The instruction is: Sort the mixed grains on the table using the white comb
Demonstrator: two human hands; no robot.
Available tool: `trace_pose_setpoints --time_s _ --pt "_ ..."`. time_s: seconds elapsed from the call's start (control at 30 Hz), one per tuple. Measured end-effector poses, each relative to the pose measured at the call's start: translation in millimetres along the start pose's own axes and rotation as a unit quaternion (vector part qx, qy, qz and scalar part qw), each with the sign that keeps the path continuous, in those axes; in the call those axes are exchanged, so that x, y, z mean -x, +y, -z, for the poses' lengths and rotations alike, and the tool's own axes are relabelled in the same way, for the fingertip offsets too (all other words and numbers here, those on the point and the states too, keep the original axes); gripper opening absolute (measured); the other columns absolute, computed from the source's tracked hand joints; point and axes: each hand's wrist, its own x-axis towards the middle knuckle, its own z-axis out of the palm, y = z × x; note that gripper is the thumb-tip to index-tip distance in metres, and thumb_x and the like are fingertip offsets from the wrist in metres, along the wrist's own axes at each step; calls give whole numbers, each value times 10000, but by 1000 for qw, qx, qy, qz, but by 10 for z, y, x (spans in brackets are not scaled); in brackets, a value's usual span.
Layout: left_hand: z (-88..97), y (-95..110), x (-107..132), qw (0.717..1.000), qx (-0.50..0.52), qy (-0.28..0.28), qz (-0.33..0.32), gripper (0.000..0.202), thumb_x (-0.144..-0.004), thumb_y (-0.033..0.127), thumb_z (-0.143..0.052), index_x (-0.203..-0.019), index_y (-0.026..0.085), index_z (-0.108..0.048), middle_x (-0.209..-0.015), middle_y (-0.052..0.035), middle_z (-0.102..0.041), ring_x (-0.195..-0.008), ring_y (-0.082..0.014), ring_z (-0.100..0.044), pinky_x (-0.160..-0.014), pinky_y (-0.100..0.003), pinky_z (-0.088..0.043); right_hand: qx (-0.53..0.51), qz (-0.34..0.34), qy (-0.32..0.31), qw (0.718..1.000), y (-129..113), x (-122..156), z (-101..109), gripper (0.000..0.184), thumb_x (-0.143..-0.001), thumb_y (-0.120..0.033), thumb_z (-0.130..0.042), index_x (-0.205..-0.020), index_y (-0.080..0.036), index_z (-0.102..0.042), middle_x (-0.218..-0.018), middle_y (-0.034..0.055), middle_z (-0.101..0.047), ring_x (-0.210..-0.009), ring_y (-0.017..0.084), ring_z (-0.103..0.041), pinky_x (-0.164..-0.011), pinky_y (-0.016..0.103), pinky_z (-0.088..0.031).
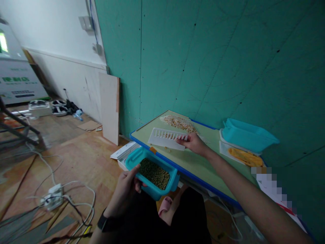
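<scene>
My left hand (127, 181) grips the near-left rim of a turquoise plastic container (130, 158), held just below the table's front edge. Inside it lie dried beans (153, 173), dark green on the left and paler on the right. Over the pale green tabletop (182, 154), my right hand (193, 144) is closed on the right end of a white slotted plastic piece (157, 137). Behind that piece spreads a pile of mixed tan beans and white grains (180, 122). A few loose beans lie near the front edge, by an orange clip (153, 150).
Another turquoise bin (248, 134) rests on a white tray at the table's right, beside a yellow-orange cloth (245, 157). A green wall (208, 61) stands behind. A board (109, 108) leans on the left wall. Cables and a power strip (53, 196) cross the floor.
</scene>
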Motion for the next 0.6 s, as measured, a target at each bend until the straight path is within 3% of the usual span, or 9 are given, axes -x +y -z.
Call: trace_pose_setpoints --time_s 0.17,0.37,0.6 --pt "-8 18 38 1000 -20 -8 0 641 -726 664 -765 -329 198 -573 -339 -50 -569 -378 -92 -531 -443 -188 -395 90 28 19 995 -46 334 94 397 -791 -559 -754 -864 -175 -821 -783 40 -787 -710 226 -714 -634 309 -554" --pt "-9 0 44 1000 -15 0 0 629 -678 660 -785 -314 206 -547 -304 -36 -524 -384 -111 -568 -423 -189 -376 169 28 51 984 -167 858 173 326 -884 -490 -688 -935 -199 -827 -799 44 -801 -691 222 -733 -622 287 -560" --pt "-16 -11 58 1000 -21 6 -2 607 -721 612 -745 -314 213 -535 -331 -57 -568 -367 -105 -543 -416 -200 -370 214 83 47 972 -425 1232 -52 241 -968 -353 -628 -1064 -232 -813 -907 46 -822 -731 209 -765 -655 267 -568"
